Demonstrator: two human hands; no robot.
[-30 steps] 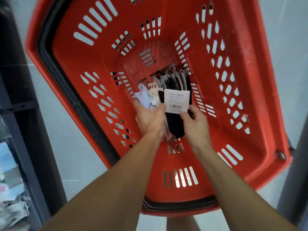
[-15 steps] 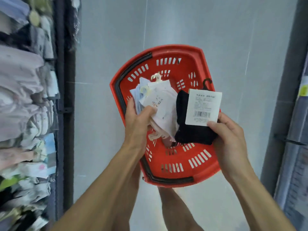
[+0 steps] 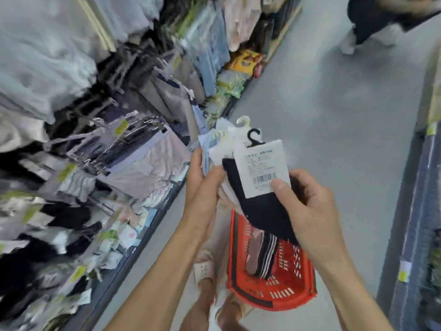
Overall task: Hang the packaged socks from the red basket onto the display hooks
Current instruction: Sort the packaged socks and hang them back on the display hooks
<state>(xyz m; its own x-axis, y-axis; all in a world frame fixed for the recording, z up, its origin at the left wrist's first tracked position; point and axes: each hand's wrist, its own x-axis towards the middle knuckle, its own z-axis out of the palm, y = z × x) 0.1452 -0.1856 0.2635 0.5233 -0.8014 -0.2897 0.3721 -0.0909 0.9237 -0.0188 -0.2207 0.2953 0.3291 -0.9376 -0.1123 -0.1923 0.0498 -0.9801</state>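
Observation:
My left hand [image 3: 202, 185] grips a bundle of white and pale blue sock packs [image 3: 224, 144] with white plastic hangers on top. My right hand [image 3: 303, 199] holds a dark navy sock pack [image 3: 257, 209], its thumb pressed on the white barcode card with a black hanger hook. Both packs are held together at chest height. Below them on the floor sits the red basket [image 3: 284, 290] with several striped and pink sock packs [image 3: 262, 254] left inside. To the left, the display hooks [image 3: 100, 154] carry hanging sock packs; that area is blurred.
The display rack [image 3: 71, 163] full of hanging goods runs along the whole left side. A dark shelf unit [image 3: 420, 211] lines the right edge. Another person [image 3: 372, 20] stands at the top right of the grey aisle floor. My feet [image 3: 205, 271] stand beside the basket.
Both hands lifted the sock packs out of the basket and up. The view swung from straight down into the basket to along the aisle, with the rack at left.

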